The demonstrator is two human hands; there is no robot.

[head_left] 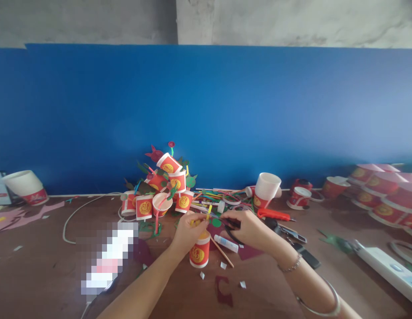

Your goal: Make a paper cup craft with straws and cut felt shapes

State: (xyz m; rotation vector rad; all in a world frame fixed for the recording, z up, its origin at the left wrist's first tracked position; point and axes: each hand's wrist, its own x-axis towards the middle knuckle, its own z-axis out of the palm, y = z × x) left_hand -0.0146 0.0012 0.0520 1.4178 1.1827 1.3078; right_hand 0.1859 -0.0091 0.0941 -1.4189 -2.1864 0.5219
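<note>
My left hand (192, 228) is closed, pinching a short yellow straw (209, 210) that points up above its fingertips. Dark-handled scissors (230, 231) are in my right hand (245, 226), their blades reaching left toward the straw. Whether the blades touch it is hard to tell. Directly below my left hand a red paper cup (199, 254) with a yellow emblem stands upright, something yellow at its top. A glue stick (226, 243) and a thin brown stick (222, 251) lie beside the cup, below my right hand.
Stacked decorated paper cups (145, 207) stand behind on the left. Loose coloured straws (222, 195) lie along the blue partition (206, 110). To the right are an orange glue gun (274, 215), a power strip (388, 268) and piled cups (382, 190). A pixelated bright object (111, 259) lies left.
</note>
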